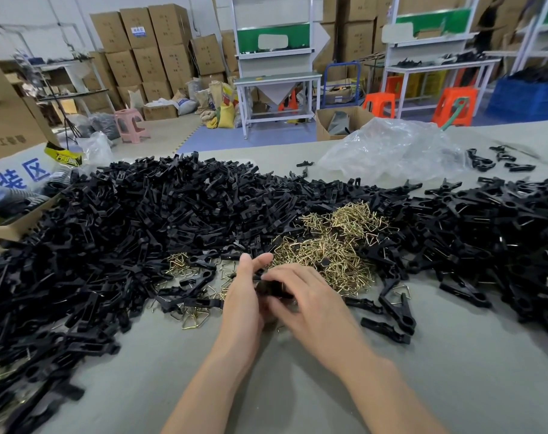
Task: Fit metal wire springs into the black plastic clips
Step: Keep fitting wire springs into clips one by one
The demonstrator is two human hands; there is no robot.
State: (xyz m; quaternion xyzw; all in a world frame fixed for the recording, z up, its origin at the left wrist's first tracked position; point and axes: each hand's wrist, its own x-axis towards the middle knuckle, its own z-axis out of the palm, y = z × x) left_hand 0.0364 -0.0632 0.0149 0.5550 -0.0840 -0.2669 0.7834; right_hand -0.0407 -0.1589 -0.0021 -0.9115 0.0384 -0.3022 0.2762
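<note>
Held: black clip (274, 288), pinched between left hand (243, 297) and right hand (310, 308), apparently crosswise. Stock: wire springs (325, 261), heaped just beyond, nearer the right hand.

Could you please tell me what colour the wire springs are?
Brassy gold metal wire springs, head view.

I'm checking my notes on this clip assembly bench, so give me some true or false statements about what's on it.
1. The left hand and right hand hold one black clip together. True.
2. The wire springs sit in a tray. False: they lie loose on the table.
3. The clear plastic bag lies on the table's far right. True.
4. The stool at far left is orange. False: it is pink.
</note>
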